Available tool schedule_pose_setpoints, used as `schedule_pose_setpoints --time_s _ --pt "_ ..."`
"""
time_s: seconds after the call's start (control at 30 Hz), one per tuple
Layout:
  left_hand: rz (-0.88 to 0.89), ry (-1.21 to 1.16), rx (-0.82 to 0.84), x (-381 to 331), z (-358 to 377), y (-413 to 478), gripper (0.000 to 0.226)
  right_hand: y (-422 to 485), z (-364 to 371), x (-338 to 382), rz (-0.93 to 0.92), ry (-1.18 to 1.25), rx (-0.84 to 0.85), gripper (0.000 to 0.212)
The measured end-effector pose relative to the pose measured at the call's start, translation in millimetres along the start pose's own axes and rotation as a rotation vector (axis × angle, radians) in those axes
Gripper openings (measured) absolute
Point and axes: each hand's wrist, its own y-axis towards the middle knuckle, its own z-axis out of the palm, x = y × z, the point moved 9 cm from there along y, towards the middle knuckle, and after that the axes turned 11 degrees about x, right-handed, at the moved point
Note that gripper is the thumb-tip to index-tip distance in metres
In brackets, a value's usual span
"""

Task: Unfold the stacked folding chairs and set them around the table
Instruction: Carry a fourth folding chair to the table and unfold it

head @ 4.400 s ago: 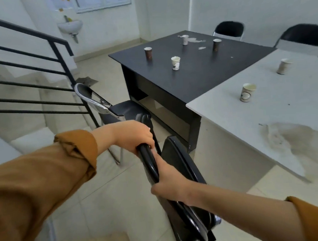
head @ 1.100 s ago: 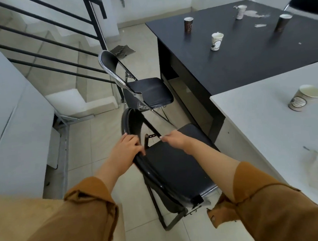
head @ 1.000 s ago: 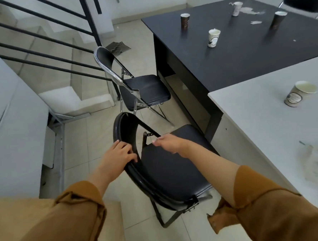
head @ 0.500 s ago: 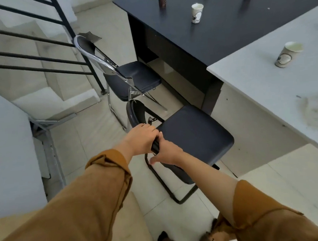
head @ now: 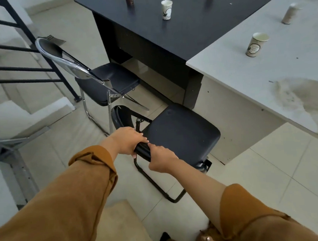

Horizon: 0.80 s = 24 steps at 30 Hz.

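A black folding chair [head: 181, 132] stands unfolded on the floor, its seat facing the white table [head: 263, 73]. My left hand [head: 129, 140] and my right hand [head: 162, 160] both grip the top of its backrest, side by side. A second unfolded chair [head: 113, 80] with a chrome frame stands just beyond, facing the black table [head: 186, 25]. The two tables join into one surface.
Several paper cups stand on the tables, one [head: 256, 44] on the white top and one [head: 166, 9] on the black top. A black stair railing [head: 38, 53] and white steps lie to the left. A beige step [head: 120, 227] is under me.
The chair went from folded in my hands to unfolded with its seat down. My right hand left the seat and joined my left hand on the backrest; the chair now sits nearer the white table.
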Motion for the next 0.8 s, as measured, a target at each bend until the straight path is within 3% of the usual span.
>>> schedule_pose_setpoints --time_s 0.1,0.2,0.8 --pt "0.014 -0.028 -0.054 -4.4 -5.7 -5.4 0.042 -2.1 2.1 -0.2 0.004 0.025 0.012 0.055" --pt "-0.014 -0.064 -0.032 -8.5 -4.9 -13.5 0.037 -5.4 3.8 4.4 0.004 0.035 0.052 0.049" --pt "-0.063 -0.098 0.015 -5.1 57.5 -71.3 0.049 -24.6 66.0 59.5 -0.03 0.049 0.052 0.059"
